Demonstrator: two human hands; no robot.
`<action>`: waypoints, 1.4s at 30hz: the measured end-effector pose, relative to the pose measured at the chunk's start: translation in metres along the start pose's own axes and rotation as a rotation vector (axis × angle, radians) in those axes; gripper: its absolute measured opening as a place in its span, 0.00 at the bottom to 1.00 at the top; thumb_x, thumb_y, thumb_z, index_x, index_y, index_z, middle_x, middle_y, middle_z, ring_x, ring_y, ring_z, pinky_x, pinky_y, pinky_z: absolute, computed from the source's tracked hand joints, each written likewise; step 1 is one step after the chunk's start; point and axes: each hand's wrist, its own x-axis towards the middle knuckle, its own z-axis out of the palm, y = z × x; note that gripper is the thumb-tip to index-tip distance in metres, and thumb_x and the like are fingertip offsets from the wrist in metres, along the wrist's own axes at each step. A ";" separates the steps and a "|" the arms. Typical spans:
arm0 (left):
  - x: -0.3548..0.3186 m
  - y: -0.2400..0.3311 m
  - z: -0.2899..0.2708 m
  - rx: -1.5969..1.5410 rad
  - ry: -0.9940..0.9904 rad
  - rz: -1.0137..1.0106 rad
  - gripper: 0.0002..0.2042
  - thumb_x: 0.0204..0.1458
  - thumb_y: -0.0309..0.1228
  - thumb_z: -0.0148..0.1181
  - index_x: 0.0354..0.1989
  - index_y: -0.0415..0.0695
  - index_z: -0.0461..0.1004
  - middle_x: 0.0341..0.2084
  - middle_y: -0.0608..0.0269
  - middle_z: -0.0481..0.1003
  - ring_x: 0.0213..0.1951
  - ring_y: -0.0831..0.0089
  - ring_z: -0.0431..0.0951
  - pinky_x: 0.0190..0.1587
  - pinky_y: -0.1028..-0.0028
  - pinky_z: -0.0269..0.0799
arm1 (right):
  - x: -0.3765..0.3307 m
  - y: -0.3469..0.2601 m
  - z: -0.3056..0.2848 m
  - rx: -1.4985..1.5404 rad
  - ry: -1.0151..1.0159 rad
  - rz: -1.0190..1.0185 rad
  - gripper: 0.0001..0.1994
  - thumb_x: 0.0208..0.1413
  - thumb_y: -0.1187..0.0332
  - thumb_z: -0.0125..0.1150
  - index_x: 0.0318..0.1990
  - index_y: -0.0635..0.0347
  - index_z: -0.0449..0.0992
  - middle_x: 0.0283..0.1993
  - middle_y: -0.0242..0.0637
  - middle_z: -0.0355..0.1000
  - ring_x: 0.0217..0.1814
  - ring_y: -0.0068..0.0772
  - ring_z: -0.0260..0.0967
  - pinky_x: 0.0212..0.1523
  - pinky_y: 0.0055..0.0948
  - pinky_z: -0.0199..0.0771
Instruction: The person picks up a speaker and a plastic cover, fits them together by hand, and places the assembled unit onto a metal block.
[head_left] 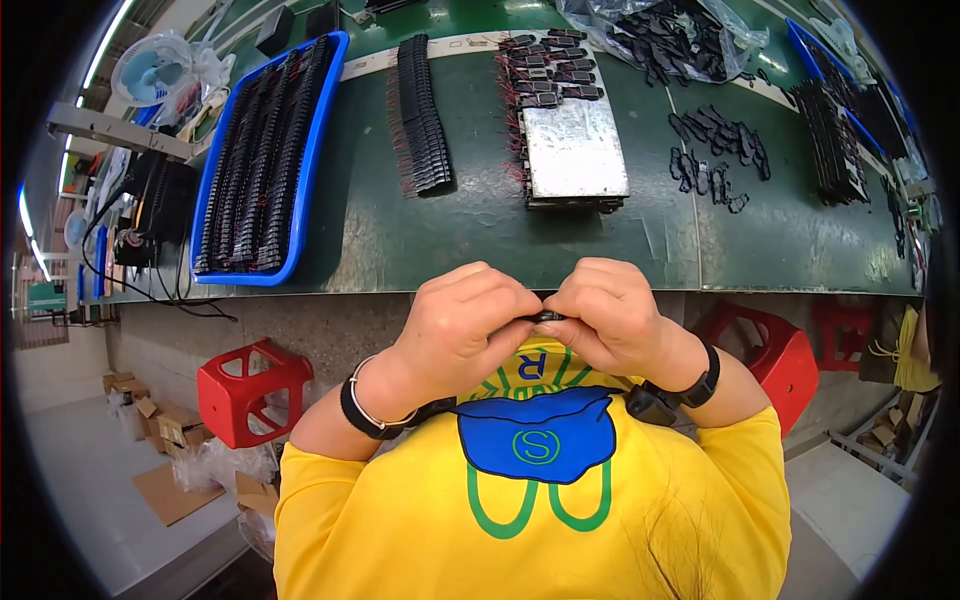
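Observation:
My left hand [462, 322] and my right hand [612, 312] meet in front of my chest, just off the near edge of the green table [480, 235]. Both are closed, thumbs and fingers pinching a small black part [546, 316] from either side. Most of that part is hidden by the fingers, so its exact kind does not show. Beyond the hands stands a silvery metal plate stack [575, 150], with small black modules [560, 72] with red wires lying on its far end. Left of it is a long row of similar black pieces [425, 120] with reddish wires.
A blue tray [300, 255] full of black parts lies at left. Loose black pieces [720, 140] and a plastic bag [735, 50] of more lie at right, near stacked black parts [830, 145]. Red stools [255, 392] stand below the table's edge on both sides.

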 end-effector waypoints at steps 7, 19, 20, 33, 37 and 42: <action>-0.003 0.000 0.000 0.011 -0.033 -0.021 0.09 0.35 0.19 0.65 0.27 0.39 0.75 0.24 0.59 0.75 0.27 0.63 0.75 0.28 0.71 0.69 | -0.005 0.000 -0.001 0.066 -0.015 0.093 0.10 0.42 0.72 0.68 0.31 0.63 0.73 0.24 0.38 0.70 0.22 0.39 0.67 0.22 0.29 0.66; 0.001 -0.003 -0.003 0.032 0.004 -0.036 0.08 0.36 0.21 0.66 0.28 0.40 0.76 0.23 0.59 0.74 0.27 0.62 0.75 0.29 0.70 0.70 | -0.003 0.007 -0.001 0.004 0.024 0.028 0.09 0.42 0.76 0.67 0.31 0.63 0.73 0.25 0.38 0.71 0.23 0.39 0.69 0.23 0.30 0.68; 0.002 -0.004 -0.004 0.045 -0.008 -0.042 0.08 0.36 0.21 0.66 0.28 0.40 0.76 0.23 0.59 0.74 0.27 0.62 0.74 0.29 0.69 0.70 | -0.003 0.008 0.000 0.002 0.021 0.036 0.09 0.42 0.76 0.67 0.31 0.63 0.73 0.25 0.38 0.71 0.23 0.39 0.69 0.23 0.30 0.68; 0.008 -0.087 -0.037 0.495 0.149 -0.097 0.07 0.37 0.23 0.66 0.25 0.41 0.75 0.22 0.59 0.74 0.28 0.60 0.75 0.31 0.67 0.70 | 0.032 0.016 -0.059 -0.335 0.002 0.091 0.10 0.40 0.75 0.69 0.32 0.62 0.74 0.23 0.38 0.70 0.21 0.36 0.67 0.23 0.29 0.67; 0.013 -0.087 -0.040 0.544 0.162 -0.132 0.07 0.36 0.24 0.67 0.25 0.41 0.75 0.23 0.60 0.74 0.28 0.61 0.75 0.31 0.67 0.71 | 0.071 0.031 -0.078 -0.411 0.009 0.257 0.10 0.41 0.73 0.68 0.33 0.60 0.76 0.28 0.37 0.70 0.26 0.37 0.68 0.27 0.29 0.68; 0.013 -0.088 -0.038 0.580 0.214 -0.158 0.08 0.37 0.26 0.67 0.26 0.46 0.74 0.23 0.65 0.73 0.29 0.64 0.74 0.32 0.68 0.71 | 0.101 0.069 -0.071 -0.571 -0.066 0.188 0.09 0.43 0.72 0.67 0.34 0.59 0.77 0.31 0.36 0.69 0.33 0.38 0.69 0.33 0.31 0.69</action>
